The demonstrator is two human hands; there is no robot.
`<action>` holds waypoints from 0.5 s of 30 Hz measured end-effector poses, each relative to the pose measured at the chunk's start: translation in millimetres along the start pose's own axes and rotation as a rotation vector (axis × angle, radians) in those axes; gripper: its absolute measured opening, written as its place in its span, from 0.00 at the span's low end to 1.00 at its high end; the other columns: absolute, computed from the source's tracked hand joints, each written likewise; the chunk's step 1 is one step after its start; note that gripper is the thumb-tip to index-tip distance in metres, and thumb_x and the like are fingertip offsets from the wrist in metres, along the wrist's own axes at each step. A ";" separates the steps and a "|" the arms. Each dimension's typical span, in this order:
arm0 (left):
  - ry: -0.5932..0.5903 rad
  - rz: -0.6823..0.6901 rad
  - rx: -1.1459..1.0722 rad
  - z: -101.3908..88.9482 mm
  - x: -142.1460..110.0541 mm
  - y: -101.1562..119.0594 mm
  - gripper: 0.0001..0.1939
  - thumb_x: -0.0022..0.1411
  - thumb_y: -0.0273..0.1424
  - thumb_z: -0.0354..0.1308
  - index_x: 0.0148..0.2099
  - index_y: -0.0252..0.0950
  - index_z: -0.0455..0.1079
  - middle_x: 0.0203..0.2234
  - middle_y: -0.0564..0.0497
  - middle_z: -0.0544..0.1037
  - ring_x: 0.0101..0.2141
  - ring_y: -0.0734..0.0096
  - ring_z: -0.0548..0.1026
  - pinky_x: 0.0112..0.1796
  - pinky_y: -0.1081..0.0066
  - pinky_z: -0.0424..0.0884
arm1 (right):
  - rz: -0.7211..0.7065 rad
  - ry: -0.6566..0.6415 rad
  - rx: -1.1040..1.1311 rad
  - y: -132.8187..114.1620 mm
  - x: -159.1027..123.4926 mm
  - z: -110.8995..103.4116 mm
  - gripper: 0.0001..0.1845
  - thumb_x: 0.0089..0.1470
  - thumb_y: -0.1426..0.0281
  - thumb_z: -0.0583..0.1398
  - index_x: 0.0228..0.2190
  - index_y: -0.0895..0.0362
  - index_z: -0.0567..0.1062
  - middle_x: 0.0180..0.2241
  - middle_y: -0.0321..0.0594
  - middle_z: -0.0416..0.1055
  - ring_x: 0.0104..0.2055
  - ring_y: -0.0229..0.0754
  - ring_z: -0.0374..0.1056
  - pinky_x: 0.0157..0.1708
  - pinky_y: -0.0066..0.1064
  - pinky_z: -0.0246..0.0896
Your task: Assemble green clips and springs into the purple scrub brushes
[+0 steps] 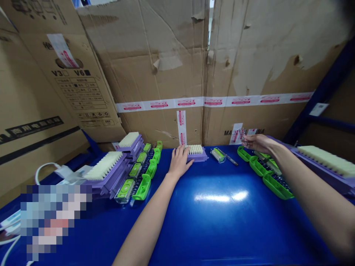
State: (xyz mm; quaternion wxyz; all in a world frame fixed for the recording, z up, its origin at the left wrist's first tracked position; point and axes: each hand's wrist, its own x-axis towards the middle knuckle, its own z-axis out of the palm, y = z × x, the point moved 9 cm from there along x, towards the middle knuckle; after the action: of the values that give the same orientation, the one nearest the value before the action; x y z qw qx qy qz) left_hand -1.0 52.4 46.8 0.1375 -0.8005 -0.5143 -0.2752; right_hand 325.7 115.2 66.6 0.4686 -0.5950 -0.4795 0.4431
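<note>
My left hand (179,160) lies over the left end of a small purple block with cream bristles (197,153), thumb along its front side and fingers over its top. Held up in the pinched fingers of my right hand (259,143) are small shiny wire coils that look like metal springs (244,139). Below that hand stands a row of green plastic pieces (257,166), with clear-and-green parts and more coils beside them, partly hidden by my forearm. Between my hands lie a clear-and-green part (218,155) and a thin pen-like tool (232,160).
On the left stand stacked purple bristle blocks (105,166), a row of clear-and-green parts (135,170) and green pieces (151,169). More purple bristle blocks (327,159) stand at the right. Cardboard (166,74) walls the back of the blue table (210,229). White cables (11,242) lie at left.
</note>
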 end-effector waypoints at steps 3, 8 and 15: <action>-0.008 0.000 0.006 0.2 0.1 0.4 0.27 0.60 0.39 0.54 0.58 0.35 0.56 0.56 0.38 0.62 0.58 0.53 0.57 0.55 0.52 0.55 | 0.092 0.018 0.112 13.3 5.8 -8.0 0.07 0.54 0.81 0.53 0.27 0.62 0.68 0.21 0.42 0.67 0.25 0.36 0.64 0.30 0.28 0.61; -0.009 -0.001 0.013 0.0 0.1 0.5 0.27 0.60 0.39 0.54 0.58 0.35 0.56 0.56 0.38 0.62 0.58 0.53 0.57 0.55 0.52 0.55 | 0.184 0.157 0.055 27.7 11.1 -30.3 0.06 0.52 0.81 0.55 0.26 0.61 0.67 0.18 0.37 0.63 0.21 0.34 0.60 0.25 0.27 0.57; -0.009 -0.001 0.022 0.6 -0.1 0.3 0.28 0.59 0.40 0.54 0.58 0.34 0.56 0.57 0.38 0.62 0.58 0.53 0.57 0.55 0.52 0.55 | 0.133 0.269 -0.078 23.0 5.1 -38.9 0.09 0.50 0.80 0.58 0.21 0.60 0.65 0.13 0.32 0.57 0.17 0.31 0.54 0.19 0.26 0.50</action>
State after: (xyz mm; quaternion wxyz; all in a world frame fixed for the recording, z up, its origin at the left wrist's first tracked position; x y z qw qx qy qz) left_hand -0.6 52.5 46.3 0.1437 -0.8000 -0.5183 -0.2660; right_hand 368.1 112.7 50.1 0.4750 -0.6972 -0.3887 0.3704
